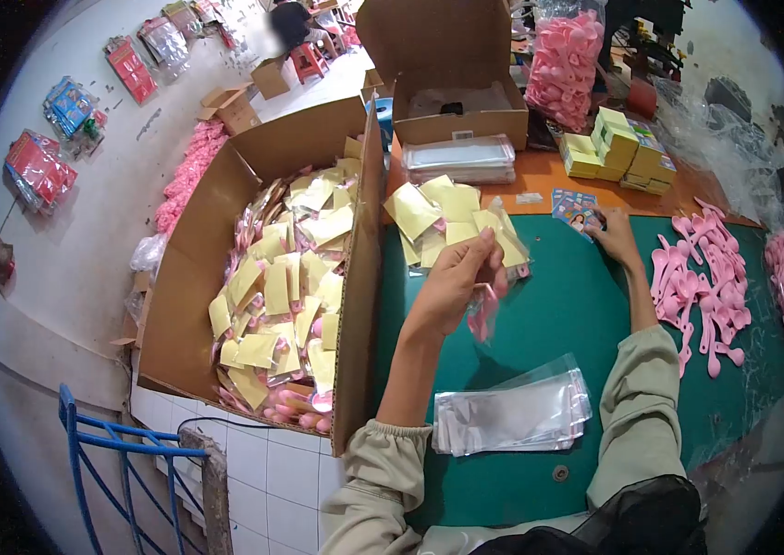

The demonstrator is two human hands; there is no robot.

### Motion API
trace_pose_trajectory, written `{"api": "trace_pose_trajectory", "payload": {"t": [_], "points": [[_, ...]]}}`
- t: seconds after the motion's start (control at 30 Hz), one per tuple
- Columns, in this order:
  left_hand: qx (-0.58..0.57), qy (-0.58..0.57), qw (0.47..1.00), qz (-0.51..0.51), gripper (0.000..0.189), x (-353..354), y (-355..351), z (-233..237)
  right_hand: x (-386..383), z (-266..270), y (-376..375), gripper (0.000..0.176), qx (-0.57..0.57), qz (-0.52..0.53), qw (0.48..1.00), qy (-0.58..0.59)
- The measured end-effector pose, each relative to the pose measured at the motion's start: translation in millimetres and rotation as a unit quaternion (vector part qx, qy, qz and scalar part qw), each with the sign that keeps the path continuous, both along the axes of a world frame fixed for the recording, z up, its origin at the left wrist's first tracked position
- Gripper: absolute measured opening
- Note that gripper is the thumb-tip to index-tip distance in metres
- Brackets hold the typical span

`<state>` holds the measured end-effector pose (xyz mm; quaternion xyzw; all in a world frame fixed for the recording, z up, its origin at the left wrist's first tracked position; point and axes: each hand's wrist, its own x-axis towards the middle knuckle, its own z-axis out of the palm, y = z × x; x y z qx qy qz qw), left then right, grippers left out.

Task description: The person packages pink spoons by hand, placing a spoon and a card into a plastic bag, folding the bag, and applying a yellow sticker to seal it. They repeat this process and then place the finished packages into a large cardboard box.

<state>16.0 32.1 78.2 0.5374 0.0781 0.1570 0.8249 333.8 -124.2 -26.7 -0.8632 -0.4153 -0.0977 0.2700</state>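
Observation:
My left hand (461, 282) is closed around a small clear plastic bag with a pink spoon (481, 319) in it, held above the green table top. Farther right, my right hand (616, 239) pinches the edge of a colourful printed card (577, 213) lying at the back of the green surface. Just behind my left hand lies a pile of bagged packets with pale yellow cards (443, 215). Loose pink spoons (708, 291) are heaped to the right of my right forearm. Flat clear bags (512, 412) lie stacked between my forearms.
A large cardboard box (174, 277) full of yellow-carded packets stands at left. Behind are more clear bags (458, 159), an open carton (452, 125), yellow card stacks (616, 143) and a big bag of pink spoons (563, 65). A blue metal frame (128, 444) stands at lower left.

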Motion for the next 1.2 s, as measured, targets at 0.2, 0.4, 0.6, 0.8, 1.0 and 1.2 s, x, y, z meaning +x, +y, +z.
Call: {"api": "trace_pose_trajectory", "payload": {"t": [0.2, 0.4, 0.6, 0.8, 1.0, 1.2], "points": [[-0.043, 0.017, 0.998, -0.048, 0.037, 6.0, -3.9, -7.7, -5.0, 10.3, -7.9, 0.031, 0.071, 0.052, 0.974, 0.209], [-0.064, 0.013, 0.997, -0.041, 0.034, 8.8, -6.8, -4.9, -111.0, 111.4, -31.7, 0.024, 0.11, 0.131, 0.962, 0.214], [0.084, 0.021, 0.993, -0.083, 0.025, 1.7, -19.4, 11.2, -192.8, 166.6, -57.3, 0.031, 0.204, 0.145, 0.954, 0.163], [0.145, 0.018, 0.981, -0.124, 0.031, 1.5, -22.8, 11.2, -204.3, 180.5, -61.7, 0.037, 0.223, 0.165, 0.948, 0.154], [0.174, 0.05, 0.972, -0.149, 0.026, 3.4, -21.3, 3.7, -205.0, 190.3, -67.9, 0.032, 0.046, 0.21, 0.973, 0.082], [0.207, 0.013, 0.947, -0.244, 0.037, 7.2, -31.1, 4.3, -205.0, 178.7, -61.1, 0.02, -0.001, 0.256, 0.948, 0.191]]}}
